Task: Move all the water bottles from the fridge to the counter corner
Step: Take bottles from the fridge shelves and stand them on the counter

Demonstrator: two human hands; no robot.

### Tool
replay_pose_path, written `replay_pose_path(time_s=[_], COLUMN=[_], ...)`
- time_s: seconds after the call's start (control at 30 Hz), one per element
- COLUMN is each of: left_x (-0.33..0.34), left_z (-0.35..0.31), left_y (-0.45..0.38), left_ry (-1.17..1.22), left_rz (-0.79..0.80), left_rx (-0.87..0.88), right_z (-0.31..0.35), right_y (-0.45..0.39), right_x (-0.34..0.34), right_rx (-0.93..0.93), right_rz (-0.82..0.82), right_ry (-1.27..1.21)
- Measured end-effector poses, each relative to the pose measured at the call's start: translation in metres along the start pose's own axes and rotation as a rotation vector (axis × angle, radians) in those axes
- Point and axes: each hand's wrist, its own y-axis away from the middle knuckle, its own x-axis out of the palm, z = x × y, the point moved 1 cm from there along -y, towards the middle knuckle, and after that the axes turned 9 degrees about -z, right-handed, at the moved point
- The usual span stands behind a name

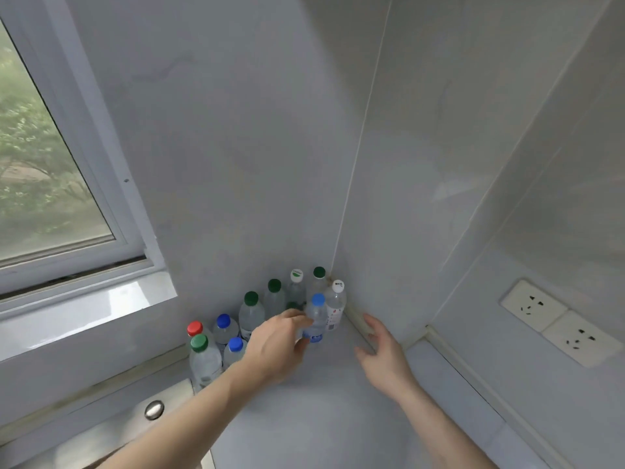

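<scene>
Here, the blue-capped bottle (316, 319) stood upright on the counter (314, 411) near the wall corner, just beside a white-capped bottle (336, 304) — your left hand (275, 346) pinched its body between fingers and thumb. Your right hand (380, 355) hovered nearby — fingers relaxed, holding nothing. More bottles (252, 313) crowded leftward toward the window (50, 184).

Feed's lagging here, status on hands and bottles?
Left hand grips blue-capped bottle in counter corner. Right hand open, empty. Nothing in the way.
</scene>
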Motion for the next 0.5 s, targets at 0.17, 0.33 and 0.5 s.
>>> replay_pose_path(time_s=[0.17, 0.33, 0.5], left_x=[-0.013, -0.017, -0.011], left_z=[-0.007, -0.041, -0.094], left_y=[0.049, 0.089, 0.113], left_ry=[0.117, 0.213, 0.247], left_rz=[0.011, 0.078, 0.174], left_rx=[0.051, 0.147, 0.27], right_z=[-0.005, -0.014, -0.035], right_y=[0.069, 0.134, 0.195], right_x=[-0.03, -0.057, -0.1], right_rx=[0.048, 0.041, 0.034], right_rz=[-0.031, -0.057, -0.133], right_ry=[-0.098, -0.11, -0.033])
